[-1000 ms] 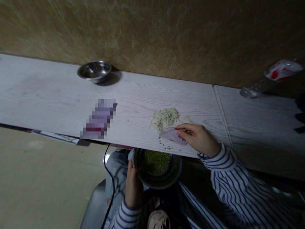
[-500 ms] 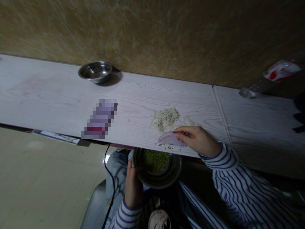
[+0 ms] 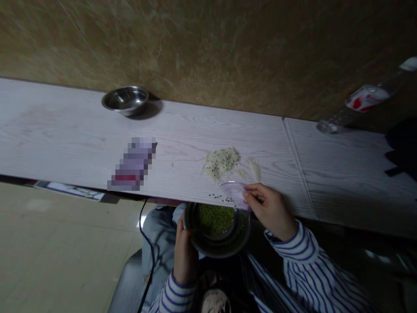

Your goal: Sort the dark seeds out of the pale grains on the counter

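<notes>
My left hand (image 3: 186, 252) grips the left rim of a metal bowl (image 3: 221, 250), held below the table's front edge. Green mung beans (image 3: 215, 218) cover part of its bottom. My right hand (image 3: 269, 206) pinches a clear plastic protractor (image 3: 235, 193), which stands at the table edge just above the bowl. Several loose beans (image 3: 220, 197) lie left of the protractor. Behind it is a pile of white rice mixed with dark green beans (image 3: 223, 161), and a smaller streak of rice (image 3: 254, 169) lies to the right.
An empty-looking metal bowl (image 3: 126, 101) sits by the wall at the left. A blurred-out phone-shaped object (image 3: 134, 163) lies on the white wood-grain table (image 3: 182, 126). A clear bottle with a red label (image 3: 365, 98) leans at the back right. A black cable (image 3: 151, 248) hangs below the table.
My right hand has drawn the protractor toward the table's front edge and tilted it. My left hand still holds the bowl beneath. The view has shifted slightly.
</notes>
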{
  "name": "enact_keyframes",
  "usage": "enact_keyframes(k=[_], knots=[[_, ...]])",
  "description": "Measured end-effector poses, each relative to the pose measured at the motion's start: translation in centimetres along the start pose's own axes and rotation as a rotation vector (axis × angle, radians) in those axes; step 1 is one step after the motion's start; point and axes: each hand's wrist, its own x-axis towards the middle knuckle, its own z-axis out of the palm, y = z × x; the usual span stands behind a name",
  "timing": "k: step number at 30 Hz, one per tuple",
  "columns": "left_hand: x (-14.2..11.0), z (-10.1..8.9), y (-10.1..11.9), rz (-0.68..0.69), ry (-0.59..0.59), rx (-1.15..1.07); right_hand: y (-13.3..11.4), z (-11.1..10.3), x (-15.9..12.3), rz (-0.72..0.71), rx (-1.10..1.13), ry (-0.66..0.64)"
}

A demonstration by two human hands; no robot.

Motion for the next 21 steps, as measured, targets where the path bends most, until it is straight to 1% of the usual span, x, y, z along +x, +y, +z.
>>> enact_keyframes(k=[3, 7, 11, 15, 17, 21], knots=[[-0.1, -0.4, 0.5, -0.019, -0.006, -0.021, -1.3, 1.1, 0.5, -0.051, -0.049, -0.045], [0.0, -0.7, 0.9, -0.007, 0.007, -0.033, -3.0, 2.1, 1.0, -0.129, -0.111, -0.112], [0.2, -0.9, 1.1, 0.014, 0.024, -0.049, -4.1, 2.5, 0.9, -0.181, -0.111, -0.197], [0.0, -1.0, 1.2, -0.010, 0.031, -0.056, -4.4, 2.3, 0.8, -0.169, -0.056, -0.262], [-0.2, -1.0, 1.2, -0.004, 0.031, -0.058, -4.1, 2.0, 1.0, -0.140, -0.001, -0.255], [-0.2, -1.6, 1.0, -0.004, 0.037, -0.097, -3.2, 1.1, 1.6, -0.088, 0.100, -0.182]])
